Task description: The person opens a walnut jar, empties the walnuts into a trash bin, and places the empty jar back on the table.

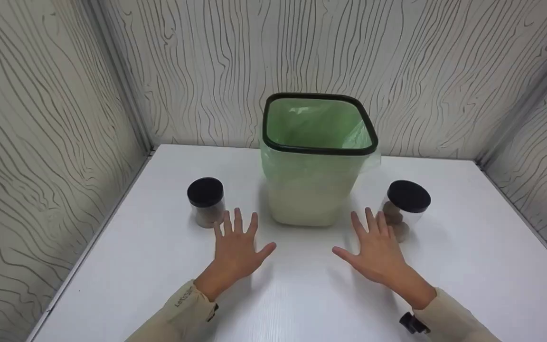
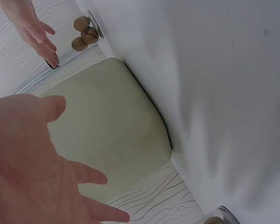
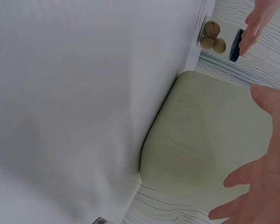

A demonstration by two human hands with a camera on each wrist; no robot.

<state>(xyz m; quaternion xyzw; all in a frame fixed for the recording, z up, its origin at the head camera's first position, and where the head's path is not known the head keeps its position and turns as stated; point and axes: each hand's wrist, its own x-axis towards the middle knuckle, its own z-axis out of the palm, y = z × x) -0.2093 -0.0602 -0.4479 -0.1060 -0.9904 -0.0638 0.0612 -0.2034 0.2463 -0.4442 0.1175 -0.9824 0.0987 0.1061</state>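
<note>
Both hands are held over the white table with fingers spread, holding nothing. In the head view my left hand (image 1: pixel 238 251) is just in front of a clear jar with a black lid (image 1: pixel 205 192). My right hand (image 1: pixel 379 251) is beside a second black-lidded jar (image 1: pixel 409 196), its fingertips overlapping the jar's near left side; contact cannot be told. Round brown things (image 1: pixel 392 213) show inside that jar. Between and beyond the hands stands a pale bin (image 1: pixel 306 199) with a black rim and a green liner. The left wrist view shows my left palm (image 2: pixel 32 163) facing the bin (image 2: pixel 112 126).
The white table (image 1: pixel 283 294) runs up to wood-patterned panels at the back (image 1: pixel 207 71) and on both sides. Loose liner film hangs outside the bin's right edge. A small black clip or strap (image 1: pixel 413 323) is at the right sleeve cuff.
</note>
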